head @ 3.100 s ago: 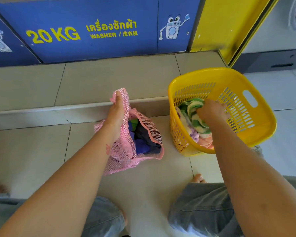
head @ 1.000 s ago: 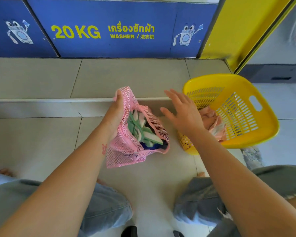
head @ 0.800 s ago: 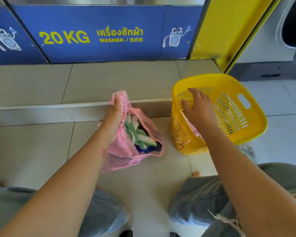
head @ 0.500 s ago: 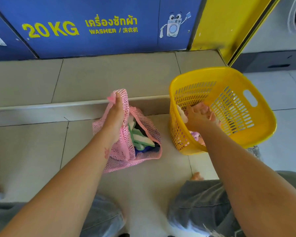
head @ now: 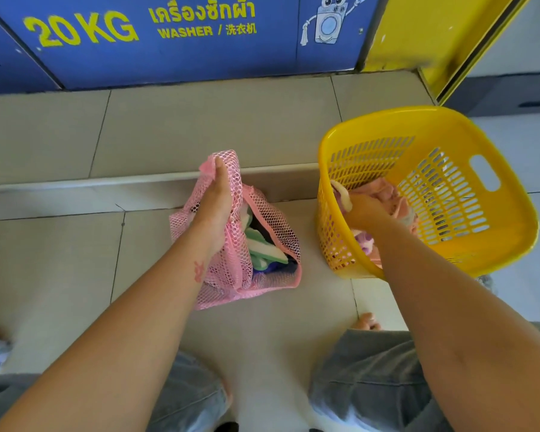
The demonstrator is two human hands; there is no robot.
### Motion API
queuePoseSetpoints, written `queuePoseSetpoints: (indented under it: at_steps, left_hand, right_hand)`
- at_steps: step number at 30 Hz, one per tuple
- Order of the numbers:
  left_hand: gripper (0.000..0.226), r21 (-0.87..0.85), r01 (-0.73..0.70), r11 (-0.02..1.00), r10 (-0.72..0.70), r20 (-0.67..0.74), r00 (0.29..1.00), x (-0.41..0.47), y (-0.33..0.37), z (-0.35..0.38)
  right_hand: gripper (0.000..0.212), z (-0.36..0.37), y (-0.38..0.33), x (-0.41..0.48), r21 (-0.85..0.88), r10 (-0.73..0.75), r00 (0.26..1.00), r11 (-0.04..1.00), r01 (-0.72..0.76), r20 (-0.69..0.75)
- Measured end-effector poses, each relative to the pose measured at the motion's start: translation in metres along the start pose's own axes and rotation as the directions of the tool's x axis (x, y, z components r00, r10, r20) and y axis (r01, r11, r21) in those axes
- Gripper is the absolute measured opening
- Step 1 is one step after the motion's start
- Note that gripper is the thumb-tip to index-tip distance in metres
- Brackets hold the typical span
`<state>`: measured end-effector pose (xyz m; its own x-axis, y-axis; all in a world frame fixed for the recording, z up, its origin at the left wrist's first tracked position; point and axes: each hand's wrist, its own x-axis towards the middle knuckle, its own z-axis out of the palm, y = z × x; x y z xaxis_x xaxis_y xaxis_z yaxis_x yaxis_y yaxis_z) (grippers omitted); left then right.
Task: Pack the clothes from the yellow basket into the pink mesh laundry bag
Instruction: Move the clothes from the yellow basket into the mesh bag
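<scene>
Gripping pink mesh laundry bag (head: 231, 263) by raised top edge, left hand (head: 214, 201) pinches mesh, mouth open, green-white garment (head: 262, 249) inside. Right hand (head: 363, 210) down in yellow basket (head: 508, 213), fingers closed on pink clothing (head: 384, 190). Bag on floor tiles, just left of basket.

Head camera looks steeply down, close over the tiled floor (head: 60, 260)

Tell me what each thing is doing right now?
Bag: mouth held open, partly filled with clothes.
Basket: upright on the floor, some clothes left inside.
Pink cloth: in the basket, being grabbed.
Left hand: gripping the bag's rim.
Right hand: closed on the pink cloth.
</scene>
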<state>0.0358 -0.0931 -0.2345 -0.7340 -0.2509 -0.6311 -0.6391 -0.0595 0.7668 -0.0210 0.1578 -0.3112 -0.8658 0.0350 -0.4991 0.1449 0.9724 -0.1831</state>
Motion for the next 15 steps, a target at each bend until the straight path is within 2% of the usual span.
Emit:
queuePoseSetpoints:
  at_steps: [2, 4, 6, 10, 12, 15]
  left_hand:
    - [0.104, -0.027, -0.020, 0.999, 0.020, 0.012, 1.000, -0.006, 0.003, -0.008]
    - [0.123, -0.053, -0.033, 0.998, 0.034, 0.025, 0.999, -0.007, 0.000, -0.017]
    - [0.115, -0.053, -0.031, 0.998, 0.033, 0.035, 0.999, -0.017, 0.001, -0.024]
    - [0.096, -0.044, -0.055, 0.998, 0.056, 0.024, 0.998, -0.038, 0.005, -0.034]
    - [0.089, -0.013, -0.074, 0.997, 0.073, -0.007, 0.997, -0.043, 0.005, -0.042]
    - [0.081, -0.004, -0.103, 0.995, 0.103, 0.006, 0.995, -0.049, 0.006, -0.055]
  right_hand:
    - [0.034, -0.010, 0.002, -0.008, 0.071, 0.027, 0.989, 0.997, -0.017, -0.143]
    - [0.030, -0.022, 0.001, -0.021, 0.158, -0.001, 0.937, 0.986, 0.060, -0.350]
    - [0.031, -0.031, -0.002, -0.033, 0.270, -0.005, 0.869, 0.950, 0.159, -0.494]
    - [0.038, -0.061, -0.020, -0.070, 0.250, -0.091, 0.676, 0.886, 0.390, -0.731]
    - [0.036, -0.074, -0.029, -0.085, 0.201, -0.128, 0.598, 0.869, 0.453, -0.791]
    - [0.037, -0.095, -0.045, -0.104, 0.208, -0.142, 0.544, 0.822, 0.530, -0.827]
